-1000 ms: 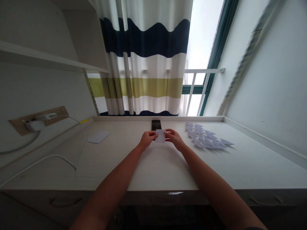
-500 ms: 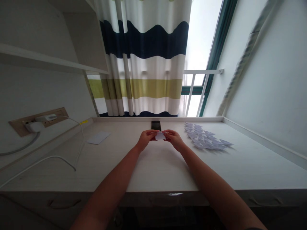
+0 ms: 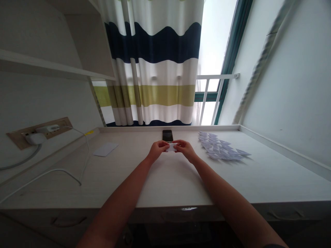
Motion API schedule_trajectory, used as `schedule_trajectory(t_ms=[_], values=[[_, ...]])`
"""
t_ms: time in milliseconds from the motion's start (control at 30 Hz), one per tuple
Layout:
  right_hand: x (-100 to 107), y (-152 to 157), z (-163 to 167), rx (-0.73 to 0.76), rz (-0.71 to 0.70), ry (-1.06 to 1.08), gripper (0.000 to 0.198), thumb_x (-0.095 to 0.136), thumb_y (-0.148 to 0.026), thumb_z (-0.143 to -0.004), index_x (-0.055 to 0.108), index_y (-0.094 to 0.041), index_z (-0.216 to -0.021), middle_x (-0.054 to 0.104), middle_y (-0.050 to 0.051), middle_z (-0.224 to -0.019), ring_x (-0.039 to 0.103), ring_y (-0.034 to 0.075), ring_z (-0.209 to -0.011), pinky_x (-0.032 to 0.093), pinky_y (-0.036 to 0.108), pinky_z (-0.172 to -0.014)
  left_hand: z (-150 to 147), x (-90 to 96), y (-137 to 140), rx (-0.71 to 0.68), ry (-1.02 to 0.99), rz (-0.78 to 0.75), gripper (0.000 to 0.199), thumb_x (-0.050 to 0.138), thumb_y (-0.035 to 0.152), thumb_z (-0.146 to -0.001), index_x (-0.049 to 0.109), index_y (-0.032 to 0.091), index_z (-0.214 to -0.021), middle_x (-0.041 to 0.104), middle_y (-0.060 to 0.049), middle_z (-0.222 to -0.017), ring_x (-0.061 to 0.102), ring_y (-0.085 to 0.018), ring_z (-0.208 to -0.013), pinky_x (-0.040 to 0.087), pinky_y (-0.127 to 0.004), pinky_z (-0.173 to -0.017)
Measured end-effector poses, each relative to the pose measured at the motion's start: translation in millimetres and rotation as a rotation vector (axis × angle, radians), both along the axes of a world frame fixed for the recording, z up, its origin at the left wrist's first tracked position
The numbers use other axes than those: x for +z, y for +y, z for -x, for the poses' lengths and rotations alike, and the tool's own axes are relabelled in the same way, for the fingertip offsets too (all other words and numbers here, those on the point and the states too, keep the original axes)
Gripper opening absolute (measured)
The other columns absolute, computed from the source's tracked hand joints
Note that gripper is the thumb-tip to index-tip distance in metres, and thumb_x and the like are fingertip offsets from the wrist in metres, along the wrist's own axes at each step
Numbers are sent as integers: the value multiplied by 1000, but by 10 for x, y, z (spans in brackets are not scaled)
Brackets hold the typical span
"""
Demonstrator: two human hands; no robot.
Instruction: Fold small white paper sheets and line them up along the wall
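Observation:
Between my two hands is a small piece of white paper [image 3: 171,147], held just above the desk. My left hand [image 3: 157,150] pinches its left end, and my right hand [image 3: 184,148] grips the right end with thumb and fingers. Whether the paper is folded is too small to make out. Just beyond my fingers a dark phone [image 3: 167,135] lies flat on the desk. To the right of my right hand sits a cluster of pointed folded paper pieces [image 3: 219,148] in overlapping rows.
A flat sheet of white paper [image 3: 106,149] lies on the desk [image 3: 176,182] at the left. White cables [image 3: 64,169] run over the left side from plugs in a wall socket [image 3: 41,131]. Raised edging borders the desk; a striped curtain [image 3: 155,75] hangs behind it.
The right thumb and fingers have shifted a little inward over the paper, covering more of its right end. The view has drifted slightly; the other things lie as before.

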State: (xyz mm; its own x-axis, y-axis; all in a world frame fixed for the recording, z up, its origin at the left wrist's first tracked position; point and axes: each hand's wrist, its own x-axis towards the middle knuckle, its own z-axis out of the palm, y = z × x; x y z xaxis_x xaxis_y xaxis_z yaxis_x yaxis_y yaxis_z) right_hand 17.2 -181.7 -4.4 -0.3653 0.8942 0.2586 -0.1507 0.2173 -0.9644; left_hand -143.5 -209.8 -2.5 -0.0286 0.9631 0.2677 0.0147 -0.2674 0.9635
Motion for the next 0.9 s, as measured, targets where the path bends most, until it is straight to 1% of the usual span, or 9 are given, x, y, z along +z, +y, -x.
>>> schedule_trajectory(t_ms=[100,167,233,333,433,533,667,767,900], values=[[6,-3,4,-45,25,-2,32,69,-24,-54,63,-18,-84,56,-5,-54,54,10,-55,47,27,-57,-6,-2,1,-5,55,-28,25,68,25,-57,61,13,-77,57,1,-56,54,-11,-57,46,-26,-58],[3,-4,8,-54,34,-15,29,70,-23,-52,64,-17,-80,56,-4,-54,54,10,-55,47,26,-57,-7,-6,3,-1,83,-31,29,67,24,-58,60,13,-84,55,2,-54,54,-11,-56,46,-25,-56],[-8,1,18,-40,34,-22,27,71,-24,-51,64,-16,-76,56,-4,-55,54,10,-56,46,26,-57,-12,-13,5,-8,98,-12,31,66,25,-59,61,13,-86,56,2,-57,54,-11,-57,46,-24,-56],[-29,9,40,-13,43,-28,28,73,-26,-49,64,-15,-73,59,-3,-56,55,11,-57,46,26,-57,-27,-25,4,-13,136,14,26,66,28,-60,63,10,-79,59,-1,-61,54,-11,-58,44,-23,-55],[-37,4,49,-2,74,-31,29,74,-27,-49,65,-15,-74,61,-1,-59,57,12,-60,46,27,-58,-39,-30,-1,24,185,6,23,65,30,-61,65,10,-73,60,-2,-61,52,-10,-56,41,-22,-53],[-26,-16,40,-5,129,-51,25,71,-31,-54,66,-14,-72,63,2,-63,57,12,-62,47,27,-59,-41,-31,2,52,197,8,24,66,30,-60,65,10,-73,62,-2,-62,52,-10,-56,40,-21,-52],[-19,-29,35,-53,181,-81,21,70,-32,-57,66,-12,-64,61,3,-59,55,11,-57,47,27,-57,-41,-41,20,61,197,23,22,66,29,-59,65,11,-71,62,-2,-61,51,-10,-54,40,-22,-51],[-29,-19,45,-83,166,-80,20,70,-31,-57,66,-12,-63,59,2,-55,52,10,-53,46,26,-56,-44,-51,37,50,165,59,22,68,29,-58,65,11,-69,61,-2,-59,52,-10,-53,41,-22,-52],[-44,-1,60,-93,99,-79,21,69,-32,-57,66,-13,-64,57,1,-51,50,9,-50,45,26,-54,-43,-51,48,28,89,115,22,69,28,-56,64,10,-69,61,-2,-59,53,-11,-54,44,-24,-53]])
